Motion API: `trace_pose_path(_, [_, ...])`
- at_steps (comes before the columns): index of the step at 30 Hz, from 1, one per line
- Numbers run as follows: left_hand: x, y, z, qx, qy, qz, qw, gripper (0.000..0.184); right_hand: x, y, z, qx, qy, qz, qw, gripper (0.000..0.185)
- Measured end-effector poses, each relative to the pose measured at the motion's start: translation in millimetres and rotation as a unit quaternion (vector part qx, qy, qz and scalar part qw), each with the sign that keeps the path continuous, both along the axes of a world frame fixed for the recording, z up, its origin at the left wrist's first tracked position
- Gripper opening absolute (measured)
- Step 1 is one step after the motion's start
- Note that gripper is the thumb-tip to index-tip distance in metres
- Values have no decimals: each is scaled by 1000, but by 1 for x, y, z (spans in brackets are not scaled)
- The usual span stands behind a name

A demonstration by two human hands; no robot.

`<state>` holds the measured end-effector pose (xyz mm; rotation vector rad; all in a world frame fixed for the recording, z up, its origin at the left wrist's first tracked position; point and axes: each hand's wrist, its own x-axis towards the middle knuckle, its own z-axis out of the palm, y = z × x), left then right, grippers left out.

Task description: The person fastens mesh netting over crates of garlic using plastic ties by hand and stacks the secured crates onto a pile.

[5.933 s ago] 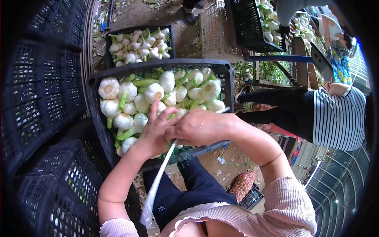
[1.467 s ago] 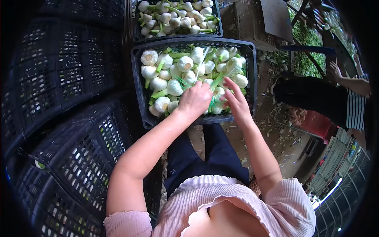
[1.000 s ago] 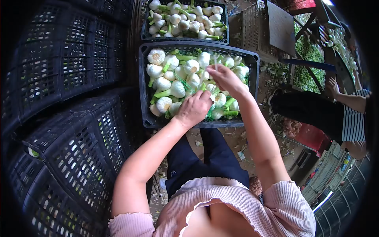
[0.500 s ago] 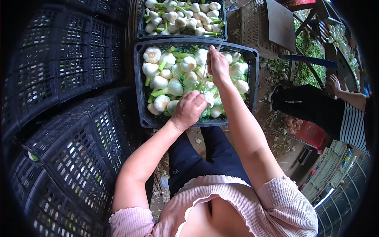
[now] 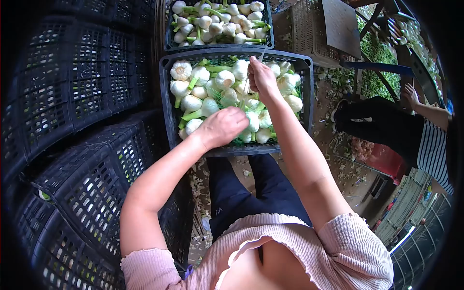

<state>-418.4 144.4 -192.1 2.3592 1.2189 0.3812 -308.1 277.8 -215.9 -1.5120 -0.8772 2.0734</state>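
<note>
A dark crate (image 5: 165, 96) in front of me holds white garlic bulbs (image 5: 224, 79) with green stems, partly covered by green netting (image 5: 229, 98). My right hand (image 5: 265, 81) is closed above the crate's right half. Thin pale strips (image 5: 247, 87) hang from its fist, and one end sticks up past the thumb. Over the crate's near side, my left hand (image 5: 223, 126) rests low on the bulbs with its fingers curled. Whatever lies under those fingers is hidden.
Another garlic crate (image 5: 218, 47) stands just beyond. Tall stacks of black perforated crates (image 5: 96, 188) rise on the left. At right, a person in a striped top (image 5: 434, 152) stands by a heap of green trimmings (image 5: 379, 79). Peelings litter the floor.
My left hand has shifted slightly left and turned, its knuckles now spread over the bulbs. The right hand keeps the strips in nearly the same place. The view has shifted a little.
</note>
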Motion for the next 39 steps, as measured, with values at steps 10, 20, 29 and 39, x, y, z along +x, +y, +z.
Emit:
trace_pose_path(10, [6,33,27,-270,2,98,958,33,4,-4,21,23,17,77,997,36])
trace_pose_path(20, [50,2,-19,-7,-129,447,885,23,8,-1,28,6,55,94,994,37])
trace_pose_path(29, [39,2,-19,-58,-222,396,889,6,30,-2,25,87,0,203,975,31])
trace_pose_path(39, [23,-5,-33,-375,-514,426,643,5,78,-31,48,86,-22,326,941,11])
